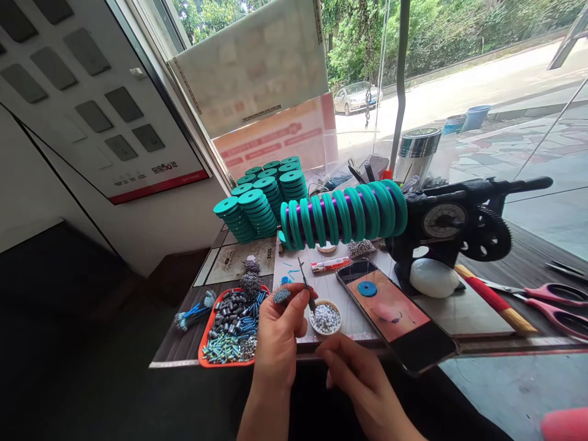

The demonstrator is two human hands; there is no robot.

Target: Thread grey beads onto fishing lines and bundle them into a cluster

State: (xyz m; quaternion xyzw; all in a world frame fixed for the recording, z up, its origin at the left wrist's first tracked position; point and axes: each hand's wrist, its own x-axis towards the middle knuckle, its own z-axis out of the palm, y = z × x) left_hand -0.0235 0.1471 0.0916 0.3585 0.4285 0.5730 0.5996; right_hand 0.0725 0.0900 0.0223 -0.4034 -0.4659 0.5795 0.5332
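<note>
Our left hand (282, 321) pinches a thin tool (304, 277), with a beaded piece (281, 295) at its fingers, near the bowl (340, 321) of beads (326, 318) on the tabletop (177, 343). Our right hand (357, 367) has fingertips together; we cannot tell if they hold something.

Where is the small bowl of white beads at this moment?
In the head view, the bowl stands below centre, between the left hand and the phone, beyond the right hand.
</note>
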